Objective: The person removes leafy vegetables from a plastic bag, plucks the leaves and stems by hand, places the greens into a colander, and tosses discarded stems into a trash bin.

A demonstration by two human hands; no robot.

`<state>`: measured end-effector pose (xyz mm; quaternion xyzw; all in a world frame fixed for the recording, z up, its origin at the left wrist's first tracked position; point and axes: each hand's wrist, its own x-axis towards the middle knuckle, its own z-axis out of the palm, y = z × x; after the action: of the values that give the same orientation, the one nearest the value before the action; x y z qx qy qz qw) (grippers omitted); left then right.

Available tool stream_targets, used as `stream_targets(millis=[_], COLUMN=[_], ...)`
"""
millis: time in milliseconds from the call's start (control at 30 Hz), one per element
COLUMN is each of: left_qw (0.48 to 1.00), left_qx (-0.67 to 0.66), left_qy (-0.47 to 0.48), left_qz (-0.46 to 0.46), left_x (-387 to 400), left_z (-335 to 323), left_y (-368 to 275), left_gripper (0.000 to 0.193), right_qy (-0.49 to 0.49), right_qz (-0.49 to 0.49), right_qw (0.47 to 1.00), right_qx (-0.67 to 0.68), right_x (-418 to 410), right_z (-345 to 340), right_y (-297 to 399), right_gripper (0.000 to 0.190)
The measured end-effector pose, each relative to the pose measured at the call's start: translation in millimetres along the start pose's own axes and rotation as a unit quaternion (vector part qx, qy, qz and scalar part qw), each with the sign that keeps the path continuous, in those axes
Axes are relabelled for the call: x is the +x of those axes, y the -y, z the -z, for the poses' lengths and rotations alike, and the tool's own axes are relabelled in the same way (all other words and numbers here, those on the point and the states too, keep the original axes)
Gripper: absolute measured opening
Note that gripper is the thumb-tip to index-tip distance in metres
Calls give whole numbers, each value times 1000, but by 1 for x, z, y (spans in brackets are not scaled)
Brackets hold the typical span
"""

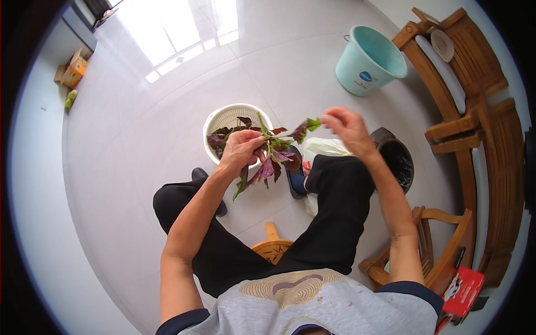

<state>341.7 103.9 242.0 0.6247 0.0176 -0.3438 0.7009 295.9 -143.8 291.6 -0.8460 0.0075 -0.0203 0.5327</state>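
Observation:
My left hand [243,150] pinches a bunch of leafy greens [278,161] with purple and green leaves, probably red amaranth, by the stems. It is held over the near right part of a white plastic basket [212,145]. More dark purple leaves [217,140] lie inside the basket, partly hidden by that hand. To the right, my right hand [349,130] is slightly blurred, its thumb and fingers drawn together at the tip of one leaf [300,132] that stretches out sideways from the bunch.
A white plastic bag [326,146] lies by my right foot, beside a dark lined bin [395,161]. Farther off stands a light-blue bucket [364,69]. Wooden seating [469,121] lines the right side, with a wooden chair [444,226] nearer. Under me is a small wooden stool [272,247].

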Motion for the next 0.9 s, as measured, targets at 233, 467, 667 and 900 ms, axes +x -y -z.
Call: stream_targets(millis=[233,467,667,900], left_qw=[999,998,998,999], left_qx=[4,-6,25,-33], left_qy=[15,-53,-52,-31], left_qz=[-47,-45,-25,18], left_x=[-2,-2,-6,-2], left_z=[12,17,19,25], left_y=[3,7,5,9], left_gripper=[15,16,14,16], right_qy=[149,187,173,114], right_qz=[68,24,38,211], right_qw=[985,982,983,969], right_qx=[-51,12,-38,-55], right_x=[32,36,37,40], right_z=[-88,-101,-101,-111], right_y=[12,2,9,-7], right_gripper=[19,17,14,11])
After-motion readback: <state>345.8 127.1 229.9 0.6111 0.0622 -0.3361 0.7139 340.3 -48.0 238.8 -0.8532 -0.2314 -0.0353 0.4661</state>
